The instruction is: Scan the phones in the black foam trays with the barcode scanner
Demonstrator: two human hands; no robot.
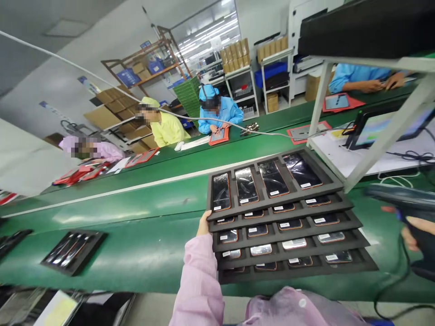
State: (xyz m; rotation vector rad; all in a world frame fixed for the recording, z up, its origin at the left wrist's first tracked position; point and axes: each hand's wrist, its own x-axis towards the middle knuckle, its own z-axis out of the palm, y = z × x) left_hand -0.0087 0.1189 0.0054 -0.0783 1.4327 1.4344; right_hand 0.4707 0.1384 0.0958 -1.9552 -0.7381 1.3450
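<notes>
Your left hand [204, 224] is gripping the stacked phone trays [288, 226] at their nine o'clock edge; your right hand [416, 233] is holding a black scanner [404, 199].

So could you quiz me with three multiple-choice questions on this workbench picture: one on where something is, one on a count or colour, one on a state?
1. Where does the left hand grip the stack of trays?
A. its left edge
B. its far right corner
C. underneath the middle

2. How many phones lie in the top tray?
A. two
B. four
C. six

3. What is the right hand doing?
A. resting flat on the belt
B. holding a dark scanner-like tool
C. lifting a cardboard box

Answers: 1 A, the thumb sits on the left rim; 2 B, four screens fill the four slots; 3 B, the fingers wrap the dark handle.
</notes>
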